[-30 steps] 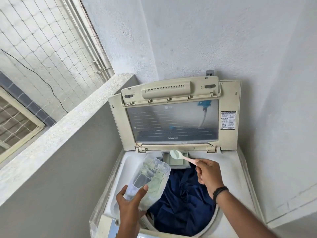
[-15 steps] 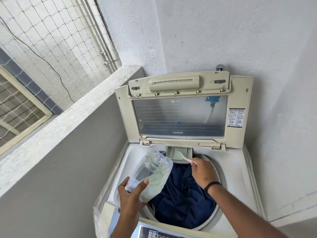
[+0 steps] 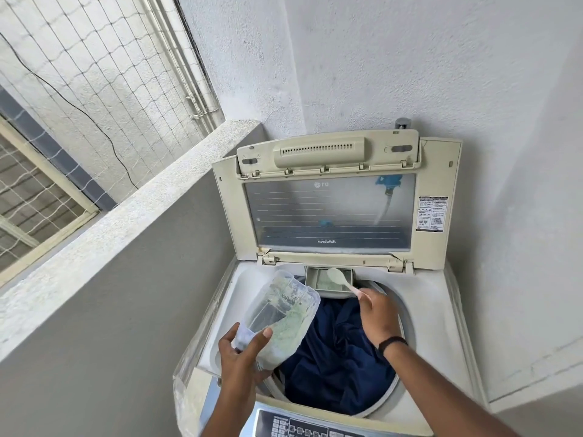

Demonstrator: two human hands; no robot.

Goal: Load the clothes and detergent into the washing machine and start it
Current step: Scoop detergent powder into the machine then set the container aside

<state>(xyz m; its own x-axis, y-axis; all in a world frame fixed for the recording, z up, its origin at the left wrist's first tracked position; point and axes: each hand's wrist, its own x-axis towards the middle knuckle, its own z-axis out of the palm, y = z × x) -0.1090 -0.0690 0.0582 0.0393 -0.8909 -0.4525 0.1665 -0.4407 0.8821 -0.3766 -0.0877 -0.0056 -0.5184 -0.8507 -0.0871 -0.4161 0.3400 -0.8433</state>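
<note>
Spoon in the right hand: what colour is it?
Pale green bowl, pink handle; the spoon shows only in the head view.

Soft, even daylight fills the scene, coming from the netted opening [image 3: 94,99] at upper left; the white walls [image 3: 410,64] are bright and nearly washed out, yet nothing is blown to pure glare. Shadows are faint and diffuse, deepest inside the drum around the dark blue clothes [image 3: 334,357]. The raised lid's window [image 3: 328,216] carries a hazy sheen and pale reflections. Wide-angle distortion bends the ledge [image 3: 126,222] and the wall edges toward the frame borders. Focus is fairly sharp in the centre, while the control panel [image 3: 315,428] at the bottom edge looks soft.
</note>
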